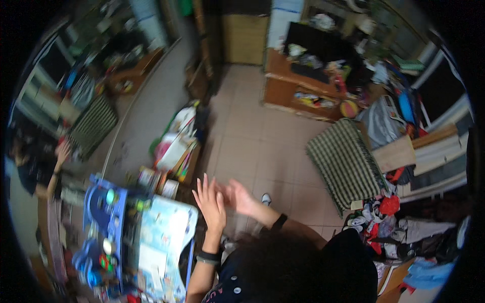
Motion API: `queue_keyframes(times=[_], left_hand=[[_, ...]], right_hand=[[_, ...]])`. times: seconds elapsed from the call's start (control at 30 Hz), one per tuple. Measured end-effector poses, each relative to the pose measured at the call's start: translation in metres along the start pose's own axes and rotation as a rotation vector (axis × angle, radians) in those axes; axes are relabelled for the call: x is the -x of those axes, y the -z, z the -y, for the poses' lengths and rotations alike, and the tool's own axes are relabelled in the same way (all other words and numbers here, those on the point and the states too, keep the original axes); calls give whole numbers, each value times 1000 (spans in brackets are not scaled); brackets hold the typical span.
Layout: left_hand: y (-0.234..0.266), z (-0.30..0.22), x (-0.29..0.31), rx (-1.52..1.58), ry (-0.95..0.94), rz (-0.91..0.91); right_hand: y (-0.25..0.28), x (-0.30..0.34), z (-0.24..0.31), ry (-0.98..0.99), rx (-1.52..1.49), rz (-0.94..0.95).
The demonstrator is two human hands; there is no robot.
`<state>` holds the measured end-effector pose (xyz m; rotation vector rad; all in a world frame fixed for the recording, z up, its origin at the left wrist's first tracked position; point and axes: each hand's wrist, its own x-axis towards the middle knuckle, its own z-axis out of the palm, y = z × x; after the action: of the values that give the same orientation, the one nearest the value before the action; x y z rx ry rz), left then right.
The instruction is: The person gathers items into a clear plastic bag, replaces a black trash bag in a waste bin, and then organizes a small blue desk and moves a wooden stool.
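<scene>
My left hand (210, 206) is raised over the floor, its fingers stretched up and slightly apart, holding nothing. A dark band and a lighter bracelet circle that wrist. Close beside it, my right hand (240, 199) comes in from the right with a black wristband (279, 221). Its fingers look loosely extended and empty, though blurred, and their tips pass near or behind my left hand. Whether the two hands touch I cannot tell. Just left of my left hand stands a blue desk with a light patterned top (174, 214), bearing a white sheet (152, 261).
A large mirror (136, 111) on the left reflects the room and a person. Books and papers (174, 151) are piled beyond the desk. At right are a checkered cloth-covered piece (346, 164) and heaped clothes (389, 227). A cluttered wooden cabinet (283, 91) stands farther back on the tiled floor (247, 136).
</scene>
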<state>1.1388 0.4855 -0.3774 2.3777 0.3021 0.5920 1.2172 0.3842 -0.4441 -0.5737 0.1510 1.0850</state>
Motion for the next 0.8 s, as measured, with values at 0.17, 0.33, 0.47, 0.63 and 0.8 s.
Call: queue_keyframes(times=[0.17, 0.33, 0.47, 0.63, 0.8], left_hand=[[-80, -88, -58, -71, -337, 132], [-149, -143, -115, 84, -458, 210], [-191, -166, -162, 84, -525, 234], [-250, -178, -225, 21, -588, 304], [-325, -165, -303, 126, -513, 413]], right_hand=[[10, 33, 85, -74, -41, 321], [44, 67, 185, 69, -70, 333], [66, 81, 245, 142, -98, 226], [83, 83, 317, 212, -9, 215], [135, 56, 397, 221, 1, 267]])
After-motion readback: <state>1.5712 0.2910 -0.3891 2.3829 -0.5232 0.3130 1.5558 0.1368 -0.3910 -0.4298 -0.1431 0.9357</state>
